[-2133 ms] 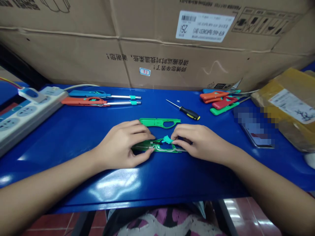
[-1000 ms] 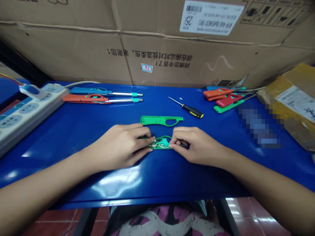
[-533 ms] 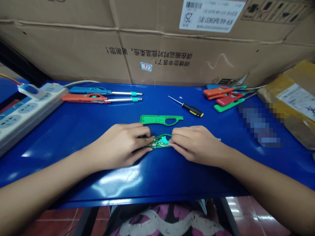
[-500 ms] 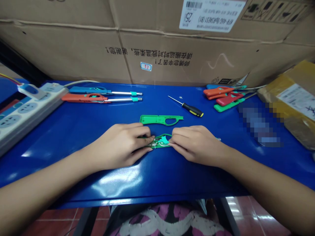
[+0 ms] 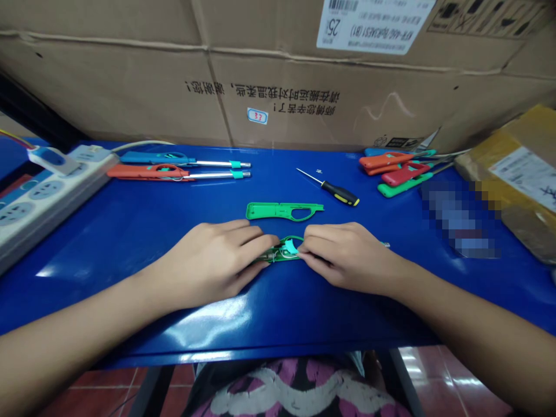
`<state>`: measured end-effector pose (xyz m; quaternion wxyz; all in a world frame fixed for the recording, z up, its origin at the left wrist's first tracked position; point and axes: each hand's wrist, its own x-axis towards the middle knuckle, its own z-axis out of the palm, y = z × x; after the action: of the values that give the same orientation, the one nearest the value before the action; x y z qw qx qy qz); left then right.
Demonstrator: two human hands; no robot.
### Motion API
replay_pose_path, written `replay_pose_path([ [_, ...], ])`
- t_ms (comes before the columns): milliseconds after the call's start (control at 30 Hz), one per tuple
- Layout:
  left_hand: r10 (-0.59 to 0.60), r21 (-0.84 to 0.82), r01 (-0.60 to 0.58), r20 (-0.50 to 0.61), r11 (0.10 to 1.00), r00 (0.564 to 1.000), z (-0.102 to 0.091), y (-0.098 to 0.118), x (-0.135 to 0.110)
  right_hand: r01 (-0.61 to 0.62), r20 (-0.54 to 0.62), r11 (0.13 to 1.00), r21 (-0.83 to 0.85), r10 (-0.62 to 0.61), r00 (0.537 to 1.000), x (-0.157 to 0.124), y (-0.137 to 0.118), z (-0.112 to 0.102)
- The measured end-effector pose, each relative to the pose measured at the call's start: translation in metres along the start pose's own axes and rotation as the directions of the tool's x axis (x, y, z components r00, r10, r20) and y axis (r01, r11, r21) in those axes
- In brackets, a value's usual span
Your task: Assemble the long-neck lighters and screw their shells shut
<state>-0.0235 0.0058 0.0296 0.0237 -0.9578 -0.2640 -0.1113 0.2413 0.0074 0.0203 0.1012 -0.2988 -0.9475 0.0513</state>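
An opened green lighter (image 5: 284, 255), the long-nosed kind, lies across the table between my hands. Its inner parts show: a teal trigger (image 5: 291, 247), a white wire and small metal pieces. My left hand (image 5: 221, 255) grips the handle end, its fingertips at the inner parts. Closed round the other end is my right hand (image 5: 343, 255), with thumb and fingertips beside the trigger; the metal tip (image 5: 386, 245) sticks out past it. Just behind lies the loose green half shell (image 5: 282, 211), inner side up. My fingers hide much of the lighter.
A screwdriver (image 5: 341, 193) lies behind my right hand. Blue (image 5: 156, 158) and orange (image 5: 147, 172) lighters lie back left by a power strip (image 5: 47, 188). Several lighters (image 5: 403, 174) are piled back right, near a taped parcel (image 5: 516, 174). A large carton (image 5: 269, 69) stands behind.
My left fingers have shifted slightly right, and the index finger now reaches further over the lighter's inner parts. My right hand stays almost in place.
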Motion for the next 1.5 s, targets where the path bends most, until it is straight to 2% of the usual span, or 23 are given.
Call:
replay_pose_path([
  [133, 0.010, 0.003, -0.010, 0.042, 1.000, 0.999, 0.002, 0.006, 0.001, 0.011, -0.026, 1.000, 0.011, -0.011, 1.000, 0.000, 0.001, 0.000],
  [267, -0.055, -0.154, 0.061, 0.047, 0.986, 0.997, 0.008, 0.011, 0.001, 0.002, -0.025, 1.000, 0.023, -0.002, 1.000, 0.001, 0.001, 0.001],
  [467, -0.222, -0.462, 0.204, 0.016, 0.863, 0.975, 0.018, 0.019, 0.003, -0.044, -0.020, 0.998, 0.044, 0.045, 0.999, 0.001, 0.000, 0.003],
  [667, -0.362, -0.616, 0.274, -0.019, 0.738, 0.932, 0.025, 0.023, 0.006, -0.065, -0.008, 0.997, 0.044, 0.066, 0.998, 0.001, 0.000, 0.003],
  [1067, -0.482, -0.683, 0.319, -0.056, 0.658, 0.874, 0.033, 0.024, 0.007, -0.154, 0.067, 0.987, 0.055, 0.150, 0.986, 0.002, -0.007, 0.004],
  [1300, -0.429, -0.635, 0.272, -0.104, 0.723, 0.897, 0.032, 0.024, 0.006, -0.178, 0.094, 0.980, 0.090, 0.170, 0.981, 0.001, -0.008, 0.005],
  [1500, -0.473, -0.662, 0.320, -0.059, 0.678, 0.879, 0.031, 0.023, 0.006, -0.178, 0.090, 0.975, 0.135, 0.167, 0.982, 0.003, -0.008, 0.006],
])
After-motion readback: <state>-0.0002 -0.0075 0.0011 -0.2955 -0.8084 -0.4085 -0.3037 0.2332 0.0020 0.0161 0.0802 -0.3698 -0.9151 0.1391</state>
